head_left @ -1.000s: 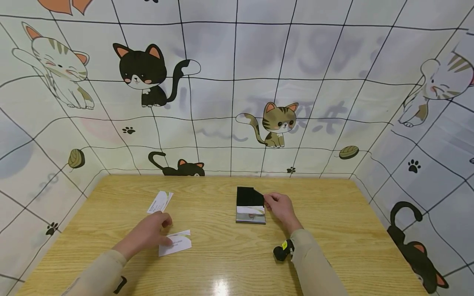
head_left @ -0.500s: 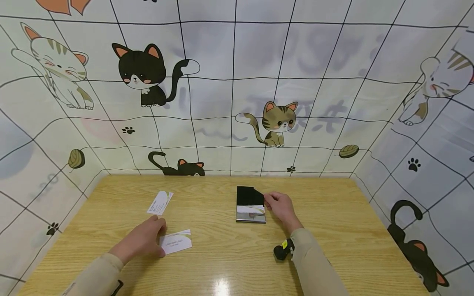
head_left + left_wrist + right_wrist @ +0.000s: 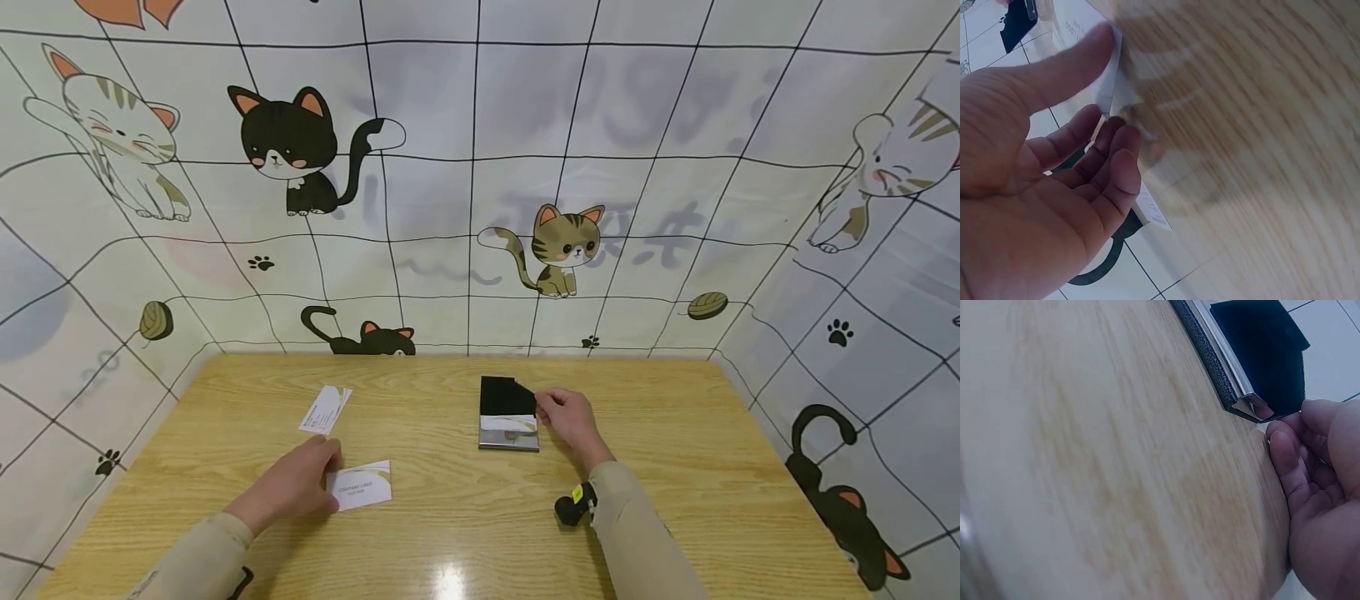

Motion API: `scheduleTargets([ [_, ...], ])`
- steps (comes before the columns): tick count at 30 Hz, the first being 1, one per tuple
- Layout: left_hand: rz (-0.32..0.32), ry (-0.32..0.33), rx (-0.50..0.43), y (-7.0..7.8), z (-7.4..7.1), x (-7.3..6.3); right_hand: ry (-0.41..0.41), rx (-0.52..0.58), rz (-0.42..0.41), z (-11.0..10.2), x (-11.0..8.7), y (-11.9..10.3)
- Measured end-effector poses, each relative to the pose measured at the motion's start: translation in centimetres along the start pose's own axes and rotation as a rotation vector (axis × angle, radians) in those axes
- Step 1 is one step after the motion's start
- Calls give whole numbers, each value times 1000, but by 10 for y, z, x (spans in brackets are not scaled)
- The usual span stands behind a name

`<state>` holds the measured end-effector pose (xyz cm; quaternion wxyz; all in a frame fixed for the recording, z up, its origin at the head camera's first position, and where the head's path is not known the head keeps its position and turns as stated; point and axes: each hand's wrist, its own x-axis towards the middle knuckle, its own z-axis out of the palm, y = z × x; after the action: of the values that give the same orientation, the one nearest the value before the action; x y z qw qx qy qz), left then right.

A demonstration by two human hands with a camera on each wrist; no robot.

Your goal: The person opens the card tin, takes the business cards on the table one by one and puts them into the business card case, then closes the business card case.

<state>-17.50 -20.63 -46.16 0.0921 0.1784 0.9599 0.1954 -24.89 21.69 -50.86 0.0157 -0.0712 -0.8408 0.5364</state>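
Note:
My left hand point(image 3: 292, 483) pinches the left edge of a white business card point(image 3: 365, 485), thumb at the near corner and fingers behind. In the left wrist view the thumb lies along the edge of the card point(image 3: 1079, 22), whose printed face shows. A business card holder point(image 3: 498, 396) lies unfolded towards the back, its black lid up, with a white card showing above its metal lower part. At the lid's right edge, my right hand point(image 3: 573, 425) holds on with thumb and fingertips. The right wrist view shows those fingertips at the corner of the holder point(image 3: 1260, 353).
Beyond my left hand, a few overlapping business cards point(image 3: 325, 408) lie on the wooden table point(image 3: 450, 517). A black wrist-worn device point(image 3: 573, 507) with a yellow tag sits by the right sleeve. A cat-printed cloth point(image 3: 435, 200) encloses the back and sides.
My left hand drew back left off the card's face, then took its left edge; the card has shifted slightly up and right. The right hand and card holder have stayed in place.

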Motion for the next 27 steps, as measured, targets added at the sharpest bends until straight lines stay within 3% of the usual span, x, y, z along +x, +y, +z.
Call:
scheduleTargets([
  [5,23,26,-25,2,0,5,-6,3,-6,0,-1,0],
  [10,114,67,-83,5,-4,9,-8,14,-11,0,-1,0],
  [13,148,54,-144,10,-8,12,-5,8,-15,0,-1,0],
  [18,149,6,-230,22,-16,20,-8,5,-3,0,-1,1],
  [27,190,24,-273,45,-21,33,-16,14,14,-1,0,1],
])
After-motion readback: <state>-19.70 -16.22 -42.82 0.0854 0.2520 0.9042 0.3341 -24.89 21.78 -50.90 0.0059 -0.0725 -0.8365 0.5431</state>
